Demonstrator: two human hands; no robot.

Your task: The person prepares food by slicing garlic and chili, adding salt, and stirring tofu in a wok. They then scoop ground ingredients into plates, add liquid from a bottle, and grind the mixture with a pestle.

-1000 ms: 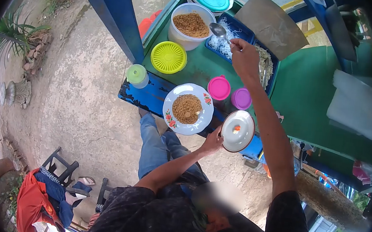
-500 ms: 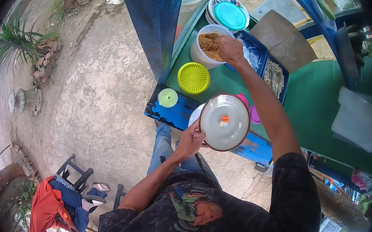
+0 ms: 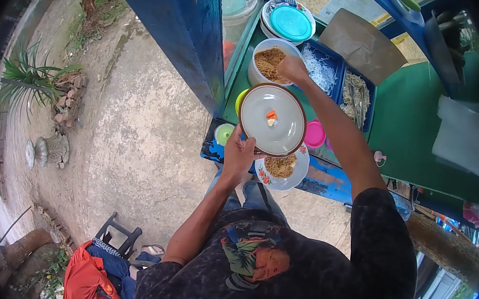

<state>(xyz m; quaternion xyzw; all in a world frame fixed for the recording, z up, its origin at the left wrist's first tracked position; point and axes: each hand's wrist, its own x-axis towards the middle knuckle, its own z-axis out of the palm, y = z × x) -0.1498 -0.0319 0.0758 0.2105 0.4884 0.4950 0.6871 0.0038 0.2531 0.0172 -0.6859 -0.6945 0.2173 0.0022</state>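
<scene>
My left hand (image 3: 240, 156) grips the near-left edge of a brown-rimmed plate (image 3: 268, 97), which carries small orange and pale pieces. This plate is held close to the near side of a white tub (image 3: 254, 74) of brown crumbly food (image 3: 268, 61). My right hand (image 3: 293, 70) reaches over the tub's right side, its fingers closed and partly hidden; what they hold I cannot make out. Below the held plate, and partly covered by it, sits a flower-patterned plate (image 3: 300, 170) with a brown crumbly heap (image 3: 280, 166).
Beside the tub are a blue tray of white shreds (image 3: 319, 70) and a noodle tray with tongs (image 3: 353, 97). Stacked plates under a turquoise lid (image 3: 291, 22) stand behind. A pink lid (image 3: 314, 134) and a green cup (image 3: 223, 133) flank the plates. A blue post (image 3: 176, 32) rises at left.
My left hand has moved the brown-rimmed plate toward the tub, over the yellow-green lid, uncovering the flower-patterned plate. My right hand stays at the tub, slightly lower.
</scene>
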